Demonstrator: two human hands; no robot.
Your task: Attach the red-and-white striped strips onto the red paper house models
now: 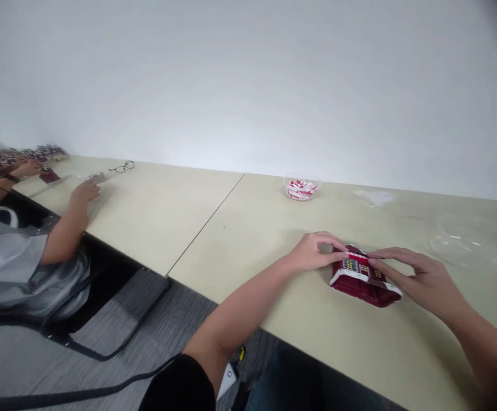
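A dark red printed carton (pixel 362 275) with white edges and small gold and blue pictures rests on the table in front of me. Its near side shows a dark red hollow or folded panel; I cannot tell which. My left hand (pixel 317 251) grips the far left edge, thumb on the printed top and fingers behind. On the right side, my right hand (pixel 420 277) holds the same carton between thumb and fingers, the fingertips at its upper edge. Both hands partly cover the carton's far side.
A clear bowl (pixel 300 189) of red-and-white strips stands near the wall. White scraps (pixel 376 197) lie right of it, and a clear plastic container (pixel 456 242) sits farther right. Glasses (pixel 122 167) lie at the back left. Co-workers, one in a grey sleeve (pixel 12 245), sit leftward.
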